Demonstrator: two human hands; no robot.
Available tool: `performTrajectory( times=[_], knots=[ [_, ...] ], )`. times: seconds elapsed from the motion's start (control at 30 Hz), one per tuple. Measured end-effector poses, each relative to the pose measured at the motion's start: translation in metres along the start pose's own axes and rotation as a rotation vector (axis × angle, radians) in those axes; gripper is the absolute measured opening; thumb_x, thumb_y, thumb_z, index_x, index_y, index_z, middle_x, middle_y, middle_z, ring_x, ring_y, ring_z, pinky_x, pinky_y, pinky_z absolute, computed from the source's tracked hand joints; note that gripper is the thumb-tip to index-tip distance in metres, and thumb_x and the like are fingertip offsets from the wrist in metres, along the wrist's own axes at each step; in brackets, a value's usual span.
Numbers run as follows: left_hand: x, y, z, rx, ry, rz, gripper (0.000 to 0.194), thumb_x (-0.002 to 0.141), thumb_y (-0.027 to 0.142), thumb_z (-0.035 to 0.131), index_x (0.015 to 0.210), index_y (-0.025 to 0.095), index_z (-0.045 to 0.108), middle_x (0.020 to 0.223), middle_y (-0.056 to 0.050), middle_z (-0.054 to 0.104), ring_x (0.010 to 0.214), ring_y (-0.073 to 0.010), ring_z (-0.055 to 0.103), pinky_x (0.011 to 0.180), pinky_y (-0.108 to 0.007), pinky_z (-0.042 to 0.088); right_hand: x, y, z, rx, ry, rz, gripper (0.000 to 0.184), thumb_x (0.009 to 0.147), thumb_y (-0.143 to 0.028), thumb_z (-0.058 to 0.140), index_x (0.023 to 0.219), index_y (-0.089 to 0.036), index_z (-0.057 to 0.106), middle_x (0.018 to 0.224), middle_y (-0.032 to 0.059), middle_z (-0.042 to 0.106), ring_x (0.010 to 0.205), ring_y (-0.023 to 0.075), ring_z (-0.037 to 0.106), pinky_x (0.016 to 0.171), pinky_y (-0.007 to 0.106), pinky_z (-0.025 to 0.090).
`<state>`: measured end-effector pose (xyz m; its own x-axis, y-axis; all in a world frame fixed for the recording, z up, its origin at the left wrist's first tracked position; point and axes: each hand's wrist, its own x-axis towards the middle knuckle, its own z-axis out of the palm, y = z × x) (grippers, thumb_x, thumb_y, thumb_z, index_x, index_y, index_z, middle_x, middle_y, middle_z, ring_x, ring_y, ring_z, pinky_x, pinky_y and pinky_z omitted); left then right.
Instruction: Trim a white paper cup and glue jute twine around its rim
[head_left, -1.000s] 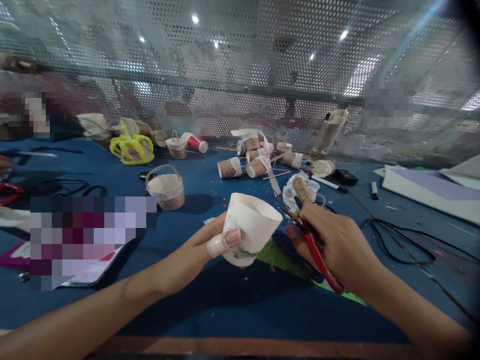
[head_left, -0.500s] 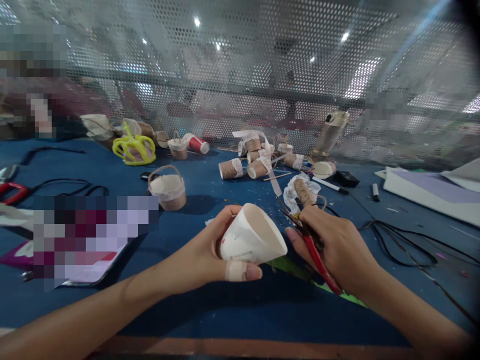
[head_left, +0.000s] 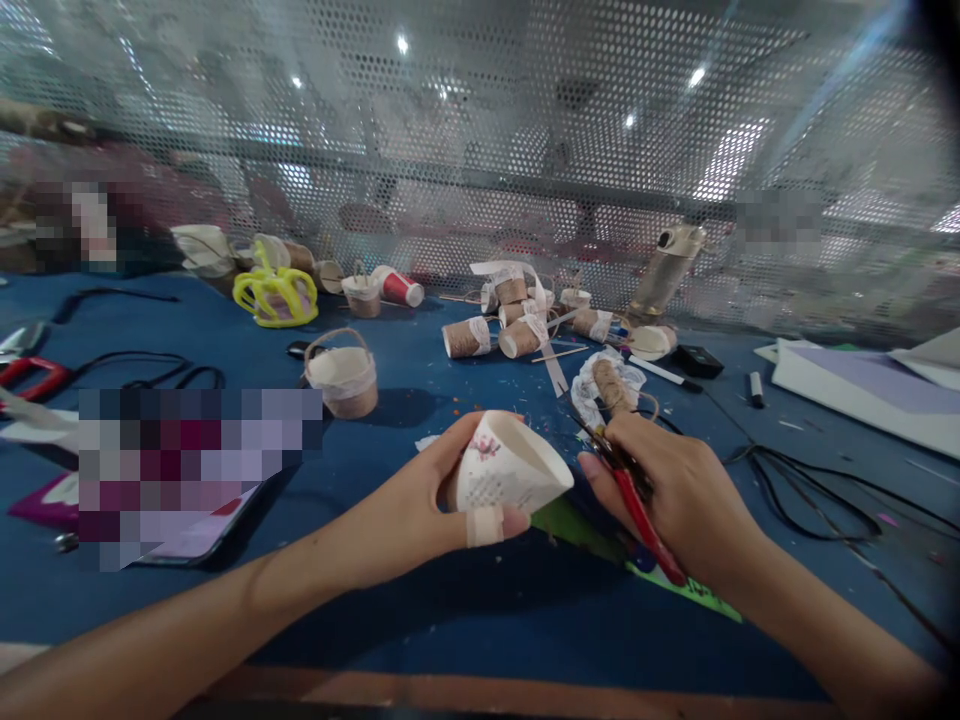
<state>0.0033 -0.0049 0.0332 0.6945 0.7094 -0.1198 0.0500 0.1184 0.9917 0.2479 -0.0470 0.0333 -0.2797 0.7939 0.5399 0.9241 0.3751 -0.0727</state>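
Note:
My left hand (head_left: 442, 500), a bandage round its thumb, grips a white paper cup (head_left: 499, 480) tilted with its mouth to the upper right. Pink print and small lettering show on the cup's side, and its rim is squeezed to a narrow oval. In my right hand (head_left: 667, 480) is a pair of red-handled scissors (head_left: 637, 520), the dark blades pointing up and left, apart from the cup. Just beyond them lie a spool of twine (head_left: 613, 385) and crumpled white lace (head_left: 589, 390). Below the hands, a green sheet (head_left: 694, 592) lies on the table.
A twine-wrapped cup with a handle (head_left: 343, 385) stands to the left, near a tablet-like device (head_left: 187, 545). Several decorated cups (head_left: 469, 338) and a yellow crown-like piece (head_left: 277, 300) lie farther back. At right are black cables (head_left: 795, 490), a bottle (head_left: 667, 270) and papers (head_left: 862, 380).
My left hand has turned the paper cup, bringing the pink print into sight. Its mouth looks narrower. The scissors stay in my right hand, and the whole view has shifted slightly.

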Motion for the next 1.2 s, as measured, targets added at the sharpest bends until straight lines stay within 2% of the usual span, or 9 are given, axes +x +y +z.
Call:
performTrajectory(
  times=[0.23,0.37,0.47,0.57,0.67,0.77,0.87,1.0,1.2],
  knots=[
    [0.003,-0.004,0.002,0.012,0.03,0.018,0.061,0.074,0.025,0.083,0.126,0.025,0.05,0.113,-0.001,0.069,0.106,-0.0209,0.066,0.089,-0.031,0.053,-0.001,-0.001,0.001,-0.002,-0.027,0.007,0.031,0.094,-0.04,0.051,0.07,-0.023,0.039,0.06,-0.0051,0.045,0.045,0.0105,0.043,0.049,0.024,0.029],
    [0.003,-0.003,0.001,0.119,0.085,0.064,0.064,0.074,0.035,0.083,0.126,0.025,0.048,0.112,-0.003,0.068,0.101,-0.0218,0.065,0.083,-0.03,0.054,-0.002,-0.001,0.002,-0.03,-0.028,0.007,0.03,0.093,-0.04,0.051,0.07,-0.023,0.041,0.06,-0.0046,0.046,0.046,0.0116,0.042,0.049,0.025,0.028],
    [0.002,-0.003,0.0,0.136,0.081,0.106,0.053,0.084,0.045,0.072,0.127,0.024,0.049,0.104,-0.005,0.067,0.091,-0.0211,0.065,0.072,-0.028,0.054,-0.003,-0.001,0.003,-0.038,-0.015,0.008,0.029,0.093,-0.038,0.051,0.069,-0.024,0.042,0.059,-0.0043,0.046,0.047,0.0123,0.043,0.049,0.025,0.028],
    [0.0,-0.002,-0.006,0.168,0.177,0.248,0.051,0.09,0.047,0.064,0.132,0.024,0.046,0.105,-0.007,0.068,0.086,-0.0211,0.066,0.065,-0.027,0.054,-0.002,0.0,0.002,-0.018,0.002,0.023,0.031,0.094,-0.039,0.05,0.069,-0.023,0.041,0.059,-0.0037,0.046,0.048,0.0125,0.045,0.05,0.025,0.03],
    [-0.001,0.003,-0.015,0.538,0.387,0.493,0.07,0.072,0.041,0.083,0.132,0.027,0.05,0.126,-0.009,0.063,0.106,-0.0278,0.065,0.085,-0.033,0.052,-0.001,0.004,0.002,-0.028,0.006,0.068,0.035,0.095,-0.043,0.049,0.069,-0.023,0.04,0.061,-0.0026,0.048,0.05,0.0134,0.048,0.052,0.026,0.03],
    [-0.002,0.011,-0.023,0.839,0.275,0.47,0.064,0.066,0.045,0.086,0.121,0.027,0.058,0.112,-0.004,0.068,0.091,-0.0253,0.067,0.077,-0.031,0.051,0.0,0.012,0.003,-0.043,-0.015,0.122,0.038,0.095,-0.048,0.049,0.069,-0.023,0.041,0.063,-0.0015,0.051,0.054,0.0148,0.051,0.053,0.026,0.03],
    [-0.003,0.018,-0.026,0.678,0.234,0.472,0.05,0.074,0.041,0.082,0.116,0.025,0.059,0.11,-0.003,0.066,0.09,-0.0221,0.065,0.072,-0.027,0.051,0.001,0.019,0.004,-0.041,-0.053,0.15,0.042,0.095,-0.053,0.05,0.067,-0.023,0.04,0.061,-0.0017,0.051,0.053,0.0145,0.051,0.054,0.026,0.029],
    [-0.003,0.018,-0.028,0.477,0.224,0.52,0.053,0.075,0.032,0.083,0.118,0.027,0.052,0.105,-0.002,0.064,0.089,-0.0186,0.064,0.069,-0.023,0.052,0.003,0.023,0.005,-0.08,-0.097,0.166,0.045,0.094,-0.057,0.049,0.066,-0.023,0.038,0.058,-0.0023,0.05,0.05,0.0139,0.049,0.052,0.026,0.026],
    [0.001,0.014,-0.035,0.735,0.108,0.583,0.059,0.077,0.028,0.082,0.13,0.033,0.058,0.126,-0.005,0.061,0.111,-0.0246,0.061,0.089,-0.029,0.051,0.005,0.028,0.004,-0.08,-0.136,0.191,0.043,0.091,-0.061,0.054,0.071,-0.022,0.05,0.07,0.0024,0.063,0.06,0.0181,0.057,0.054,0.027,0.031]
  ],
)
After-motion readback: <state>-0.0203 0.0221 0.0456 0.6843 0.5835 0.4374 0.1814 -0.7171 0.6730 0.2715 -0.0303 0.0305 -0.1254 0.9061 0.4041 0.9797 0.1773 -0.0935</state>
